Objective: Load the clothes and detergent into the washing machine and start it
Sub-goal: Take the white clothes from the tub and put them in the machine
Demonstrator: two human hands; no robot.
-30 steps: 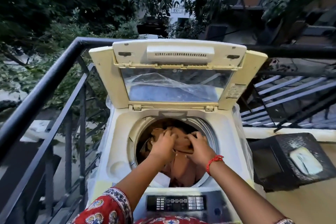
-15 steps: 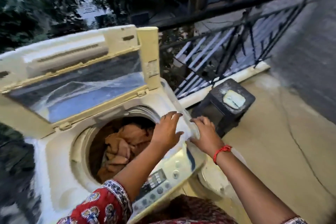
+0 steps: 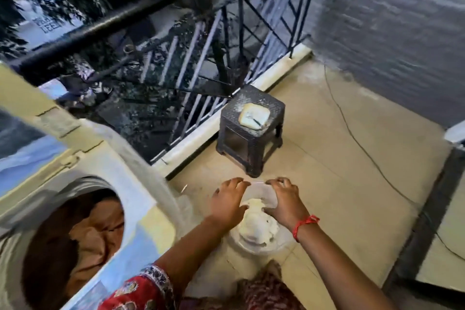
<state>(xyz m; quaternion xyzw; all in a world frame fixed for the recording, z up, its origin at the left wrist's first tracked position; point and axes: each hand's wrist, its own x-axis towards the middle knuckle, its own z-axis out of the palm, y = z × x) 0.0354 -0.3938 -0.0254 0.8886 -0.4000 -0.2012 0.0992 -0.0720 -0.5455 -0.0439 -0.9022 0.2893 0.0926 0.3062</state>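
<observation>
Beside the washing machine (image 3: 141, 199), a clear tub (image 3: 260, 196) of white powder stood upright on the floor (image 3: 339, 158). Both arms reached down, left hand (image 3: 227, 202) and right hand (image 3: 285, 205) gripping its sides with curled fingers.

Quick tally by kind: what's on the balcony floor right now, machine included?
Washing machine: 1
Stool: 1
Tub of white detergent, both hands at its rim: 1
Total: 3
</observation>
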